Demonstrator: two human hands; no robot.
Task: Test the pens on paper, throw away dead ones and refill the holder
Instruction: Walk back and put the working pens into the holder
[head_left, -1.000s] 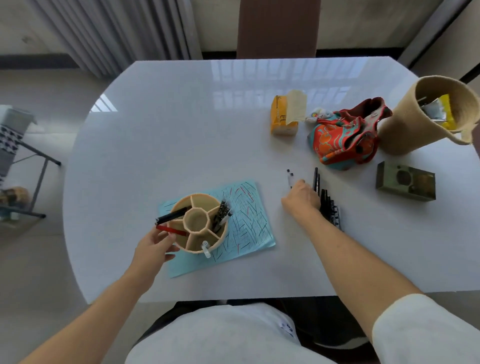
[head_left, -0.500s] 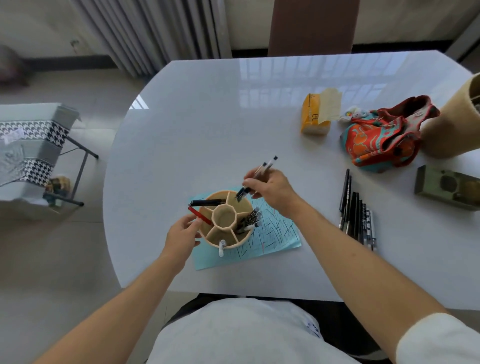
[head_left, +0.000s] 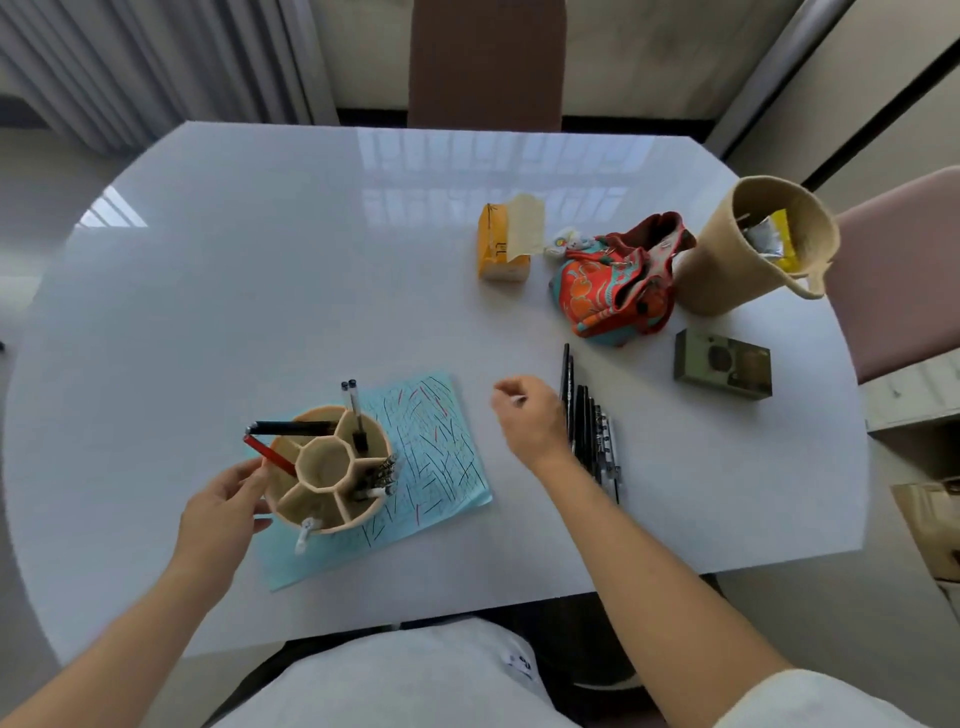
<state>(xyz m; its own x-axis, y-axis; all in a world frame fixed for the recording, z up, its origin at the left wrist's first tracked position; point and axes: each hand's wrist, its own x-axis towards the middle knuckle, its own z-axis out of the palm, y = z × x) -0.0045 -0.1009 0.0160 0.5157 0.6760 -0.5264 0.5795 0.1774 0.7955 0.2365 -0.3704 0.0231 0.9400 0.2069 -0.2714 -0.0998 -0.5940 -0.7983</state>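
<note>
Pens lie in a dark row (head_left: 587, 431) on the glossy white oval table (head_left: 260, 286), at about four o'clock from its middle, just right of the right hand (head_left: 530, 421), which hovers loosely curled and empty, fingers partly apart, between that row and the scribbled light-blue paper (head_left: 441, 452). At about seven o'clock stands the beige round compartmented plastic holder (head_left: 327, 467), resting on the paper's left part, with a clear pen pair (head_left: 353, 410) leaning at its twelve o'clock edge. The left hand (head_left: 223, 509) cups its nine o'clock wall, fingers spread against it, clamping nothing else. The leaning pens look top-heavy; a careless drop of the next handful could tip them out or shove the light holder across the slick paper.
</note>
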